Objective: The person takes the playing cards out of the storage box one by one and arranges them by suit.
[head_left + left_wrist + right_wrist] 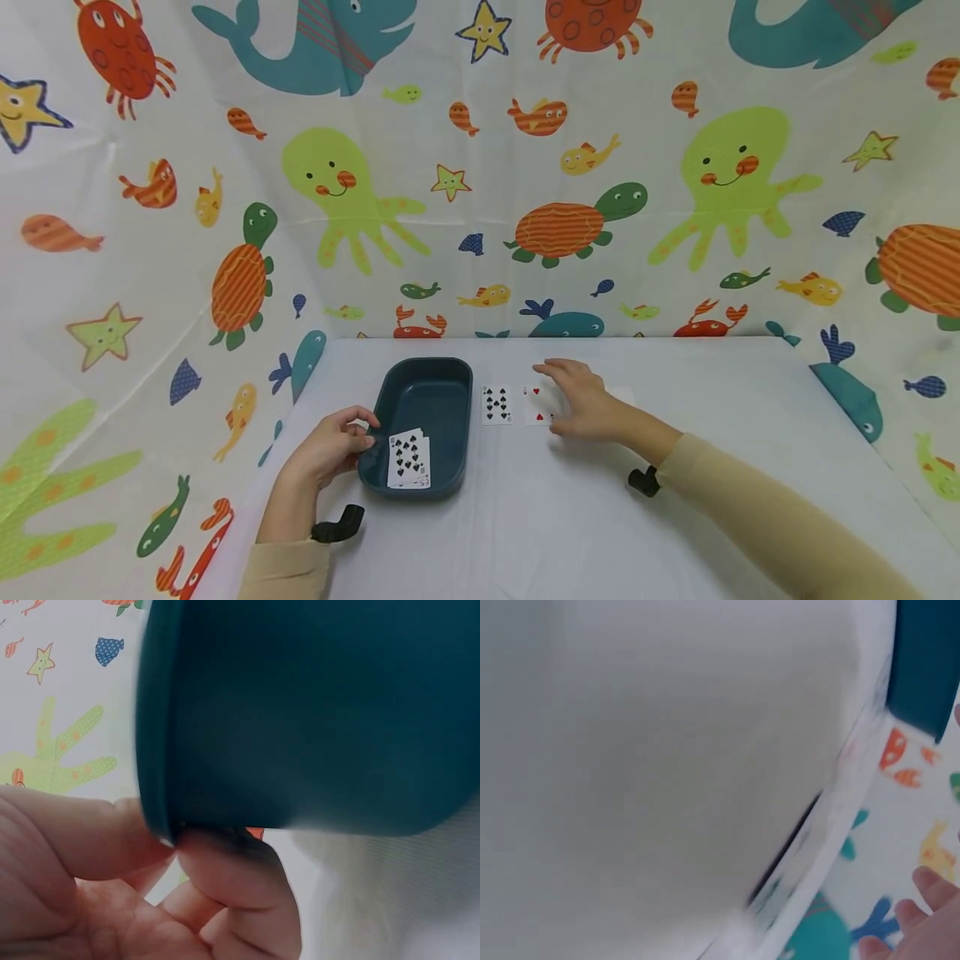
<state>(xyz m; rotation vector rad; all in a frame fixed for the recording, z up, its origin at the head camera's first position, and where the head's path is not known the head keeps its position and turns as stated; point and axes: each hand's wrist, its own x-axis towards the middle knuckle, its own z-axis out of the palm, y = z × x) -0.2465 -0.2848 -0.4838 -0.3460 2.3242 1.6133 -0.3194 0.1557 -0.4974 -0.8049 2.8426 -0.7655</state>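
Observation:
With thumb and fingers my left hand pinches the left rim of a dark teal tray. The left wrist view shows the grip close up, thumb and finger on either side of the tray's rim. Inside the tray lies a small stack of playing cards, a spade card face up on top. My right hand reaches over the table with its fingers spread, holding nothing visible. It partly covers a heart playing card. Left of that lies a spade playing card. Another card shows behind the hand.
A white cloth covers the table. Behind and to the left hangs a curtain printed with sea animals. Black wrist mounts sit on both forearms, the left one close to the tray.

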